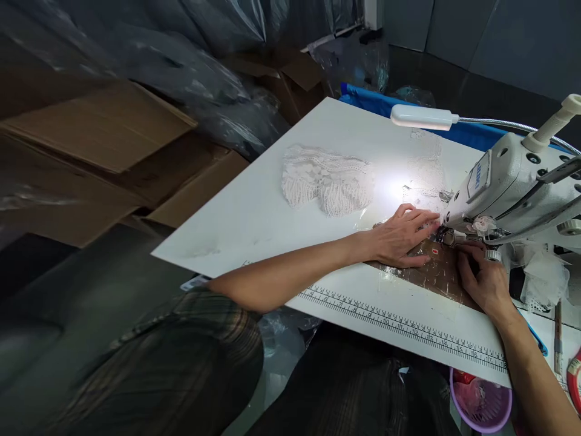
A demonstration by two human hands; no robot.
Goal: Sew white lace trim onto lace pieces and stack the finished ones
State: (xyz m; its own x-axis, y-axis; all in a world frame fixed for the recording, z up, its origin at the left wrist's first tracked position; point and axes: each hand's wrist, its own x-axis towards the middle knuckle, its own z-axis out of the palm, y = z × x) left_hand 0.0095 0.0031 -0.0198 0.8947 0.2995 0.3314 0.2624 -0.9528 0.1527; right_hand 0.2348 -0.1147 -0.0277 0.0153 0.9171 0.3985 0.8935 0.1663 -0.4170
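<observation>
My left hand [402, 236] lies flat on the white sewing table [254, 212], fingers spread and stretched toward the needle of the white sewing machine [512, 181], pressing on thin white lace there. My right hand [481, 275] sits just below the presser foot on the brown patch of the table, fingers curled and pinched at the lace near the needle. A pile of white lace pieces [327, 181] lies apart, to the left of the hands.
A lamp on a flexible neck [424, 117] lights the needle area. A printed ruler [403, 324] runs along the table's near edge. A purple basket [481, 402] hangs below. Cardboard boxes [104, 151] and plastic bags crowd the floor at left.
</observation>
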